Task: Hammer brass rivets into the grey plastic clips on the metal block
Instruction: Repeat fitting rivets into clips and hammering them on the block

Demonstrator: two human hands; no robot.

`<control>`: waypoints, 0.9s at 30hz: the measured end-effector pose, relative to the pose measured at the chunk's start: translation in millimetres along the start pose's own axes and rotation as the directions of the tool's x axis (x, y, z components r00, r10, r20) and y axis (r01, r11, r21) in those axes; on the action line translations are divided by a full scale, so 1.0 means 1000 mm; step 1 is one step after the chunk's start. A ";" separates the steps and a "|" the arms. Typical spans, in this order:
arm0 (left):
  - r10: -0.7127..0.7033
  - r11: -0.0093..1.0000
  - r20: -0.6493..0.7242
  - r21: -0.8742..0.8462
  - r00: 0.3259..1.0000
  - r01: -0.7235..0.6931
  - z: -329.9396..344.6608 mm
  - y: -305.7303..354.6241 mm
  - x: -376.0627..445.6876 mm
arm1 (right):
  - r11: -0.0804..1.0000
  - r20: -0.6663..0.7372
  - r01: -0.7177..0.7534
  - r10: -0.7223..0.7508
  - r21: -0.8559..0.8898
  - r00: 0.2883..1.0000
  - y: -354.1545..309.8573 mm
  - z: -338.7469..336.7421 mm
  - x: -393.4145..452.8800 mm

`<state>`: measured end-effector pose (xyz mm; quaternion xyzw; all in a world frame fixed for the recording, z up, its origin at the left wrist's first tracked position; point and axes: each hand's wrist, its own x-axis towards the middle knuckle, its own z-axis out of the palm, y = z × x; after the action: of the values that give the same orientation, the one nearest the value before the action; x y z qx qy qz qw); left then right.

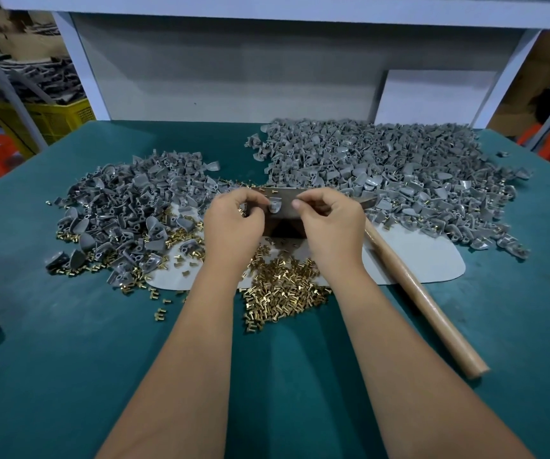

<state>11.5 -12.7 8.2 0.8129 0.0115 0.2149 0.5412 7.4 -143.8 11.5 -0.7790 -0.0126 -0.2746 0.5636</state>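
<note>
While both hands curl, grey clip (275, 207) sits between their fingers (295, 204)

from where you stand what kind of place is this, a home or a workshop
Most likely a small factory assembly bench. Two big heaps of grey plastic clips lie on the green table, loose brass rivets are scattered near the hands, and a wooden-handled hammer lies alongside.

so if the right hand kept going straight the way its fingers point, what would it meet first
Probably the grey clip on the metal block: the right hand points its fingers left, toward it. Beyond the clip is the left hand. Depth is hard to judge from this single view.
</note>
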 end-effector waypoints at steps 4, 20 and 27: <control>0.000 1.000 -0.048 0.005 0.999 0.000 -0.002 0.001 0.001 | 0.998 0.035 0.020 -0.018 -0.057 0.999 0.003 0.001 0.001; 0.182 0.951 0.034 0.248 0.983 -0.185 0.012 0.005 -0.004 | 0.995 0.081 0.087 -0.083 -0.048 0.993 -0.001 0.005 -0.003; 0.109 0.985 0.033 0.135 0.994 -0.112 0.009 0.010 -0.005 | 0.995 0.085 0.094 -0.097 0.038 0.992 -0.006 0.005 -0.005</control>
<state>8.5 -26.0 12.2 0.8501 -0.0259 0.2328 0.4717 3.3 -135.9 13.1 -0.7790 -0.0790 -0.2669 0.5618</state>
